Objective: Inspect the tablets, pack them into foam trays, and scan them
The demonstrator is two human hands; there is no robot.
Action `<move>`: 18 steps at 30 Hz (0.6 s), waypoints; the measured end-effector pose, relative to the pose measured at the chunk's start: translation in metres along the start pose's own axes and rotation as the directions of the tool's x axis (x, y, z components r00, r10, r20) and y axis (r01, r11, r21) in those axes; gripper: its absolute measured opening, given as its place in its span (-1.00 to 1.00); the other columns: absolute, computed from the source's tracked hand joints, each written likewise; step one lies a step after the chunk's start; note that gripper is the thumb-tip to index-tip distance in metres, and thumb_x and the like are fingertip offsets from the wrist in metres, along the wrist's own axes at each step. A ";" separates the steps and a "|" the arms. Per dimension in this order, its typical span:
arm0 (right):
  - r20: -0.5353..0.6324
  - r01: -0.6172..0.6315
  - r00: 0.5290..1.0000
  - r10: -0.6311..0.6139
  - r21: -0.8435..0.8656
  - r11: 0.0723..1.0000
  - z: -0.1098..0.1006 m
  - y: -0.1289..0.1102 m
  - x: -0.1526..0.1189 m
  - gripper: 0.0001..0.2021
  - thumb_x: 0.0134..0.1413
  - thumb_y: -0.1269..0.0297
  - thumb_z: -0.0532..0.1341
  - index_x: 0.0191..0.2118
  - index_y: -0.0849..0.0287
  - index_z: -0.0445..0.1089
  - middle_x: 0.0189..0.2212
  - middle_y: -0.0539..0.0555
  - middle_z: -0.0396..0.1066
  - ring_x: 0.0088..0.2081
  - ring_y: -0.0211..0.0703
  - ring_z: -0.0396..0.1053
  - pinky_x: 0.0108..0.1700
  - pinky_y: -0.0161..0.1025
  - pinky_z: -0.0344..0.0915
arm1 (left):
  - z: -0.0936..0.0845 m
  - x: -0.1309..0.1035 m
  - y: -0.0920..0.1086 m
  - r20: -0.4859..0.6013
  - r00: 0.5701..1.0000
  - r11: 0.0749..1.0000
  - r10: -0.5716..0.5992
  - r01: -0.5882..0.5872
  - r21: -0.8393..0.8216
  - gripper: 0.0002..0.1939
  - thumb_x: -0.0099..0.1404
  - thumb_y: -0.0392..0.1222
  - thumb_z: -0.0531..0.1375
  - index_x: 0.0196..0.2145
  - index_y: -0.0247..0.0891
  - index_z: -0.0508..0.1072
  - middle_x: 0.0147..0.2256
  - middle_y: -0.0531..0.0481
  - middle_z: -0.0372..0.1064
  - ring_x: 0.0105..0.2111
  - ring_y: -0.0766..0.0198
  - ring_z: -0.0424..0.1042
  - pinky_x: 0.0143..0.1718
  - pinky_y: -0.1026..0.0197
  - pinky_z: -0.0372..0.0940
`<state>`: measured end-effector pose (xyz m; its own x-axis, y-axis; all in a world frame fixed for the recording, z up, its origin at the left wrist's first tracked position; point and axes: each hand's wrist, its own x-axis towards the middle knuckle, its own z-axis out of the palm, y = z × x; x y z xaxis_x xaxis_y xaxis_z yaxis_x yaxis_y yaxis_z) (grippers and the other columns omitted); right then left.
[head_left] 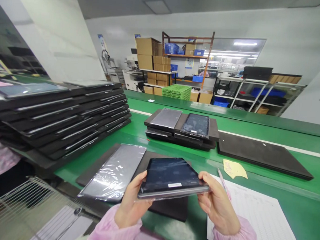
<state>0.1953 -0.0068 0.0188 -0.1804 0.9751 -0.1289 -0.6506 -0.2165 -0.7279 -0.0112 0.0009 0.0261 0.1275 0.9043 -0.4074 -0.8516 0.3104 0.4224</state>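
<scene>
The green bench bears trays and paper; both hands' grip pinches a tablet.

black tablet, green table

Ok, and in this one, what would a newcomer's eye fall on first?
Probably the dark-screened tablet at the lower centre, held between the left hand and right hand. Next, the tall stack of black trays on the left, with glossy edges showing between its layers. Then the bright green crates in the background, beyond the green work surface.
</scene>
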 end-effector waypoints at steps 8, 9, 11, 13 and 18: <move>0.008 -0.013 1.000 0.013 -0.041 0.999 -0.006 0.003 -0.009 -0.78 -0.06 0.16 0.32 -0.40 0.17 0.32 -0.76 -0.18 0.09 -0.80 -0.51 -0.08 -0.82 -0.57 -0.01 | -0.015 0.003 0.000 0.230 0.968 0.992 -0.097 0.075 0.104 -0.90 0.01 -0.24 0.28 -0.48 -0.34 0.52 -0.44 -0.07 0.53 -0.23 0.01 0.49 -0.08 0.07 0.33; 0.014 -0.021 1.000 0.022 -0.049 0.999 -0.007 0.003 -0.010 -0.78 -0.05 0.16 0.31 -0.40 0.17 0.32 -0.79 -0.19 0.06 -0.81 -0.51 -0.09 -0.81 -0.57 -0.01 | -0.014 0.002 0.000 0.251 0.963 0.991 -0.102 0.075 0.112 -0.87 0.00 -0.23 0.29 -0.46 -0.35 0.53 -0.41 -0.09 0.53 -0.18 -0.02 0.46 -0.05 0.03 0.30; 0.025 -0.036 0.999 0.037 -0.063 0.997 -0.009 0.003 -0.011 -0.79 -0.04 0.15 0.30 -0.41 0.16 0.31 -0.81 -0.19 0.02 -0.81 -0.50 -0.10 -0.81 -0.58 -0.02 | -0.013 0.001 0.000 0.271 0.957 0.990 -0.109 0.080 0.116 -0.79 -0.03 -0.21 0.30 -0.39 -0.37 0.53 -0.36 -0.12 0.53 -0.15 -0.06 0.44 -0.03 -0.01 0.29; 0.024 -0.049 0.998 0.051 -0.077 0.996 -0.010 0.002 -0.012 -0.78 -0.05 0.16 0.31 -0.41 0.16 0.30 -0.79 -0.18 0.05 -0.80 -0.50 -0.08 -0.79 -0.58 -0.02 | -0.013 -0.001 -0.001 0.263 0.959 0.991 -0.102 0.074 0.116 -0.73 -0.04 -0.21 0.31 -0.33 -0.38 0.53 -0.33 -0.14 0.53 -0.15 -0.07 0.44 -0.04 -0.02 0.30; 0.028 -0.060 0.998 0.064 -0.104 0.993 -0.012 0.000 -0.015 -0.76 -0.09 0.19 0.33 -0.42 0.16 0.27 -0.75 -0.18 0.09 -0.79 -0.52 -0.06 -0.77 -0.58 -0.02 | -0.020 0.000 -0.006 0.239 0.970 0.992 0.035 -0.062 0.106 -0.78 -0.02 -0.26 0.29 -0.35 -0.36 0.52 -0.33 -0.13 0.52 -0.23 -0.02 0.47 -0.11 0.01 0.34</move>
<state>0.2068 -0.0208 0.0124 -0.2418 0.9577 -0.1562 -0.5585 -0.2690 -0.7847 -0.0163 -0.0070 0.0072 0.2157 0.9584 -0.1869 -0.7992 0.2832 0.5301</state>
